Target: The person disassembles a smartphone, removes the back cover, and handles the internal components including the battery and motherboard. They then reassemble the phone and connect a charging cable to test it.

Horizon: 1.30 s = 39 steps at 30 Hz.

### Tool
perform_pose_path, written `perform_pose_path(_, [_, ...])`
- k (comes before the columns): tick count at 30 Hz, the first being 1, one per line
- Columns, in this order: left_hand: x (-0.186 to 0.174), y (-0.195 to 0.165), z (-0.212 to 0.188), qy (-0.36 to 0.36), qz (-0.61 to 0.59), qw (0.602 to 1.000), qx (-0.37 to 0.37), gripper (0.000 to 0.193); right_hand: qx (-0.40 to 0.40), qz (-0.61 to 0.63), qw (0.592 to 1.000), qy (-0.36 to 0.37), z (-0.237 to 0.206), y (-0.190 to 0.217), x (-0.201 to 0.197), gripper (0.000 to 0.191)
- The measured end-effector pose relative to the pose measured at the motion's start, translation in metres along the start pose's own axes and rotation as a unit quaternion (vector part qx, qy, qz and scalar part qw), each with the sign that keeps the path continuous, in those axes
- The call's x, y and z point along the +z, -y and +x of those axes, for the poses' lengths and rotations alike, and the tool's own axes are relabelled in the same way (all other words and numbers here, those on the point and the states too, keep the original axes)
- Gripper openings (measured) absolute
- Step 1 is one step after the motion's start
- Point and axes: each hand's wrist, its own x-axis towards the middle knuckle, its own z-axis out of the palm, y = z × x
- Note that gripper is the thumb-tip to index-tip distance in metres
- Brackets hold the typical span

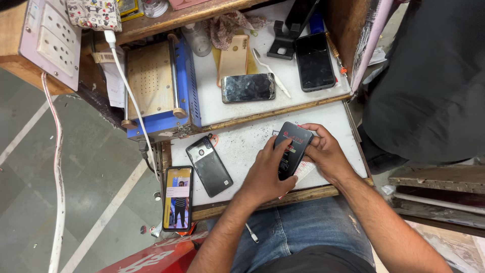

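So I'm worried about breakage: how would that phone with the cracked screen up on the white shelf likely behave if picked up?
The cracked phone is a thin, stiff slab lying flat, so it probably won't roll or tip. Its screen looks fractured, so it is likely fragile and may shed glass under pressure. The glossy face seems slippery. It lies close to a white tool that could get nudged.

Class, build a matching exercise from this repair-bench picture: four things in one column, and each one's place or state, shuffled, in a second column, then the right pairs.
Things
1. black battery
2. phone with lit screen
3. phone with cracked screen
4. white cable

Places or states
A. lies on the upper white shelf, beside a white tool
B. held between the left hand and right hand
C. runs down across the blue machine
D. sits at the bench's left front edge, showing a picture

Pairs: 1-B, 2-D, 3-A, 4-C
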Motion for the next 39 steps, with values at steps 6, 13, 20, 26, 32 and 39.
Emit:
perform_pose_path(6, [0.031,-0.004,-0.005,-0.168,0.143,0.972,0.081,0.077,-0.022,0.006,1.000,0.001,-0.002,-0.003,0.000,0.043])
perform_pose_path(13, [0.042,-0.006,-0.008,-0.262,0.230,0.932,0.098,0.058,-0.001,-0.019,1.000,-0.020,-0.002,-0.003,0.000,0.042])
perform_pose_path(20, [0.024,-0.007,-0.016,-0.296,0.143,0.943,0.056,0.035,0.006,-0.028,0.999,-0.028,-0.002,0.000,-0.002,0.042])
perform_pose_path(26, [-0.009,0.021,-0.056,-0.353,0.238,0.905,0.014,0.035,0.044,-0.043,0.997,-0.055,-0.003,0.004,-0.005,0.041])
perform_pose_path(32, [-0.013,0.063,-0.074,-0.374,0.298,0.873,-0.098,0.039,0.041,-0.019,0.998,-0.031,-0.004,0.005,-0.008,0.040])
perform_pose_path(39, [0.002,0.078,-0.079,-0.323,0.326,0.872,-0.171,0.047,0.045,-0.013,0.998,-0.035,-0.005,0.006,-0.008,0.035])
